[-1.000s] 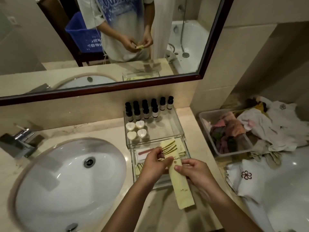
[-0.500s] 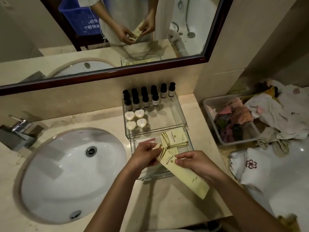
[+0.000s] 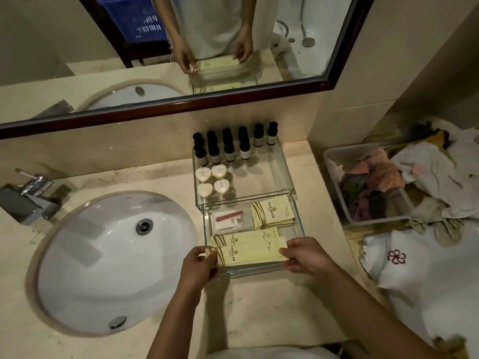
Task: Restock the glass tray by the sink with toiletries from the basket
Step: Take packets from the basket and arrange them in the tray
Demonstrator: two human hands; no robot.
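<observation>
A long pale yellow packet [image 3: 248, 255] lies crosswise in the front part of the glass tray [image 3: 298, 221]. My left hand [image 3: 198, 266] pinches its left end and my right hand [image 3: 304, 255] pinches its right end. A second long packet [image 3: 246, 238] lies just behind it. Farther back in this section are a stack of squarer yellow packets [image 3: 272, 212] and a clear pouch with a pink nail file [image 3: 225, 220]. The rear section holds several dark-capped bottles [image 3: 229, 145] and several heart-shaped soaps [image 3: 211, 180].
The white sink [image 3: 103, 263] and chrome tap [image 3: 31, 200] lie left of the tray. To the right, a clear plastic bin [image 3: 334, 172] holds coloured cloths, with white towels [image 3: 414, 275] heaped around it. The mirror reflects a blue basket [image 3: 134, 19].
The long packet went from slanting above the counter to lying flat and crosswise in the tray's front section. Both hands moved apart to its ends. The camera tilted downward.
</observation>
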